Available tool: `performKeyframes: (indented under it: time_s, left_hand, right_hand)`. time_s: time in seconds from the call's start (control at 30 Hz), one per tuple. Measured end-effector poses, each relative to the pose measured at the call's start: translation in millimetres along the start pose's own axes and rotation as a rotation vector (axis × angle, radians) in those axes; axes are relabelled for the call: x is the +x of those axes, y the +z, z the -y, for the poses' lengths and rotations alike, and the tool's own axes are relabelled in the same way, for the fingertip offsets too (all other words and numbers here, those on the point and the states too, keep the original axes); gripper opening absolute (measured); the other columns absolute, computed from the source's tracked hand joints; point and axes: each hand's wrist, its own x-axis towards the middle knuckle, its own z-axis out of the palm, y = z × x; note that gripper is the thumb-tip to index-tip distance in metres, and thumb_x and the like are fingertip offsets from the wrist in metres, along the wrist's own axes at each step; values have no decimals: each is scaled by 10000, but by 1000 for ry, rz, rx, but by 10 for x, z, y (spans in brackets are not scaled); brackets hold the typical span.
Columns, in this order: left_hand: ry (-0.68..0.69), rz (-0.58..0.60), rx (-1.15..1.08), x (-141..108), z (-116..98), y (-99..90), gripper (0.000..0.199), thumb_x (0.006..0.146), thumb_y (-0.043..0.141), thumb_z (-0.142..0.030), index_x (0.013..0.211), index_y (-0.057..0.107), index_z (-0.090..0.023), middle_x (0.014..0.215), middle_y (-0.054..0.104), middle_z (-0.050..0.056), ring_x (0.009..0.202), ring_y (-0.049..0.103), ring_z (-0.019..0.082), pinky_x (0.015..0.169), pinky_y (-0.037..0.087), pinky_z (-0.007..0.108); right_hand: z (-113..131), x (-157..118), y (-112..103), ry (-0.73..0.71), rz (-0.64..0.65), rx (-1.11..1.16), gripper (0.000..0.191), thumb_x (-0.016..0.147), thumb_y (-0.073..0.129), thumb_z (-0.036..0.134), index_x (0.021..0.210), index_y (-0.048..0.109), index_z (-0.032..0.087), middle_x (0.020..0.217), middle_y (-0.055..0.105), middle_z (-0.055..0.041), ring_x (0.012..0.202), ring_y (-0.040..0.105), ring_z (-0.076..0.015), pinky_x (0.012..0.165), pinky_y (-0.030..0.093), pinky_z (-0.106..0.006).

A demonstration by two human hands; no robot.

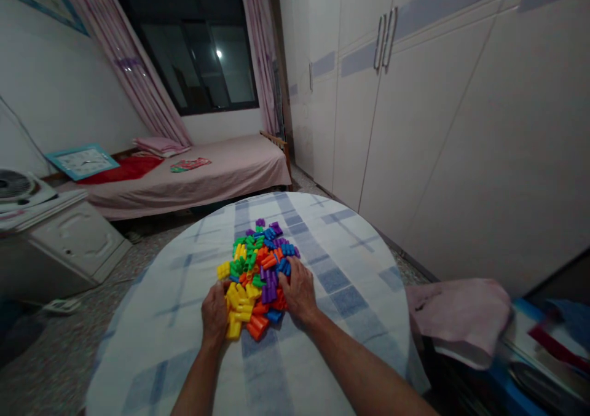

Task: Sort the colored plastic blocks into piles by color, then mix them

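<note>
A heap of plastic building pieces, ribbed and tube-like, lies in the middle of the round table; yellow blocks [238, 299], green blocks [244, 263], purple blocks [268, 285], orange blocks [257, 327] and blue blocks [275, 316] are mixed together. My left hand [214, 313] is cupped along the heap's near left side, against the yellow blocks, with its fingertips partly hidden. On the right side, my right hand [299, 288] rests with thumb and fingers apart, touching the heap beside a blue block [284, 266]. Neither hand visibly grips a piece.
A checked blue-and-white cloth [359, 336] covers the table. Behind it stands a bed [230, 170], with a white cabinet [69, 238] at left and a tall wardrobe [437, 127] at right. A pink cloth [461, 314] hangs close to the table's right edge.
</note>
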Motion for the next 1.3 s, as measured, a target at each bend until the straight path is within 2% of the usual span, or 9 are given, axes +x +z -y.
performKeyframes:
  time_s: [0.5, 0.67, 0.8, 1.17, 1.3]
  left_hand:
    - [54, -20, 61, -69, -130, 19, 557, 777, 437, -624, 870, 671, -128, 792, 693, 71, 733, 633, 207, 671, 499, 317]
    - [129, -11, 98, -25, -103, 15, 463, 690, 593, -557, 855, 676, -132, 813, 691, 68, 772, 624, 209, 705, 495, 309]
    - [118, -9, 118, 2, -86, 15, 460, 638, 618, -541, 851, 673, -137, 834, 696, 74, 806, 636, 225, 763, 499, 336]
    - [144, -24, 157, 6, -76, 2, 432, 664, 587, -521, 850, 682, -143, 843, 705, 74, 826, 641, 228, 782, 497, 338]
    - [143, -4, 126, 16, -36, 1, 448, 678, 615, -538, 864, 683, -136, 831, 703, 69, 789, 636, 214, 736, 503, 322]
  right_hand:
    - [-42, 2, 28, -18, 0, -4, 454, 924, 427, 339, 1330, 487, 145, 1357, 537, -144, 1259, 483, -236, 1049, 352, -411]
    - [-44, 0, 35, -13, 2, -4, 465, 922, 437, 346, 1340, 479, 149, 1358, 535, -142, 1272, 472, -240, 1058, 344, -412]
    - [-26, 1, 11, -2, 15, -3, 467, 914, 452, 338, 1331, 488, 130, 1360, 533, -147, 1268, 477, -237, 1066, 342, -404]
    - [-24, 6, 7, -2, 8, 8, 459, 914, 451, 343, 1321, 493, 135, 1350, 541, -143, 1255, 483, -235, 1060, 341, -401]
    - [-27, 10, 1, -15, 17, 13, 457, 914, 450, 337, 1320, 491, 132, 1354, 537, -141, 1255, 482, -235, 1063, 335, -399]
